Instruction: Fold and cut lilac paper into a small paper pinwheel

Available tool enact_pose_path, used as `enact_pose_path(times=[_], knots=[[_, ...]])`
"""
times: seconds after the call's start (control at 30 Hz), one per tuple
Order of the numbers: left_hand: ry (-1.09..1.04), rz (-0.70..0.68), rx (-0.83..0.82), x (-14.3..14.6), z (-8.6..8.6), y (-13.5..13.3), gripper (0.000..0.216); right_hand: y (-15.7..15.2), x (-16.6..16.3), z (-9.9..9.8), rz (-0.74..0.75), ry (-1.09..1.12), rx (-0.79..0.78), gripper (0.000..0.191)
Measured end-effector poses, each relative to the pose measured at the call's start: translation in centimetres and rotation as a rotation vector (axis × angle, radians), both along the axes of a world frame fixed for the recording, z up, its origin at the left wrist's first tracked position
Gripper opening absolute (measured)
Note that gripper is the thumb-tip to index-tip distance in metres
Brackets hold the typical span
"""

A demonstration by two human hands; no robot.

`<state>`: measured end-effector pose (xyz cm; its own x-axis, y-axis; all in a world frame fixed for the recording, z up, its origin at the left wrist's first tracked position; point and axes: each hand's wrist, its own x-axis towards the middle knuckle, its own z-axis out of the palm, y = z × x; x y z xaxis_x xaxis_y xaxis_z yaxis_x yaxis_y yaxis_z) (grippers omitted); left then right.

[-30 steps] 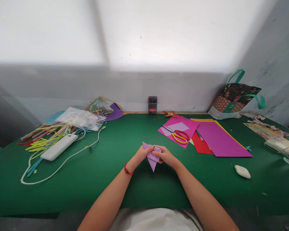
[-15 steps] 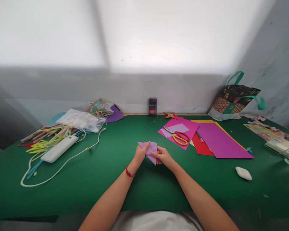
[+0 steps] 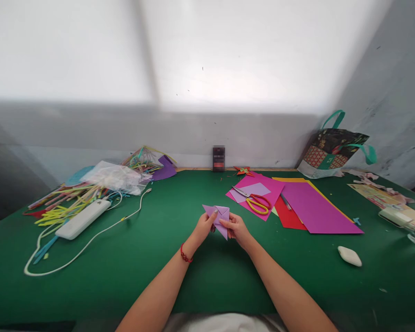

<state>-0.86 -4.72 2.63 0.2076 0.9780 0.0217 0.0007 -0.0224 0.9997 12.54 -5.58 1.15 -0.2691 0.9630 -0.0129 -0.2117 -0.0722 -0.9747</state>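
A folded piece of lilac paper (image 3: 222, 213) with pointed corners is held between both hands above the green table. My left hand (image 3: 205, 227) pinches its left side, thumb on top, with a red beaded bracelet on the wrist. My right hand (image 3: 238, 229) grips the right side, its thumb lying across the folded face and its fingers behind. One point of the paper sticks out to the upper left, another points down. Scissors (image 3: 257, 204) with red and yellow handles lie beyond my right hand, on a magenta sheet (image 3: 263, 215) and a lilac piece.
To the right lie purple (image 3: 321, 207) and red sheets, a pen (image 3: 285, 203) and a white case (image 3: 349, 256). A patterned bag (image 3: 332, 150) stands at the back right. On the left are paper strips (image 3: 62, 207), a plastic bag (image 3: 112, 176) and a white power bank (image 3: 84, 220) with its cable.
Both hands have shifted slightly right with the folded paper. The left thumb has slid towards the paper's middle. The whole view has tilted a little, so background things sit lower.
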Motion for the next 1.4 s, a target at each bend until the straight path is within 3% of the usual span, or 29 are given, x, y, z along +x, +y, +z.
enact_pose_path(times=[0.13,0.77,0.87,1.0,1.07,1.13,1.27,1.4], knots=[[0.064,-0.081,0.114,0.0,-0.5,-0.2,0.051,0.5,0.2,-0.1,-0.086,0.039,0.007,0.040],[0.123,-0.133,0.038,-0.3,-0.2,-0.2,0.043,0.1,-0.1,0.4,-0.122,-0.060,0.014,0.046],[0.295,-0.075,0.210,-0.7,-0.1,-0.2,0.039,0.4,0.3,0.6,-0.157,-0.069,-0.006,0.042],[0.692,0.079,0.575,-1.3,0.2,-0.6,0.034,0.5,0.3,0.5,-0.131,0.010,-0.062,0.060],[0.831,0.091,0.702,-1.3,0.1,-0.9,0.031,0.3,0.0,0.5,-0.096,0.029,-0.040,0.063],[0.901,0.044,0.799,-1.0,-0.2,-1.0,0.027,0.0,-0.3,0.4,-0.068,-0.014,0.008,0.054],[0.890,-0.009,0.815,-0.2,-0.8,-1.2,0.021,-0.3,-0.8,0.3,-0.095,-0.016,0.066,0.041],[0.670,-0.104,0.690,0.2,0.5,-1.7,0.012,0.4,-0.6,0.2,-0.296,0.185,-0.086,0.049]])
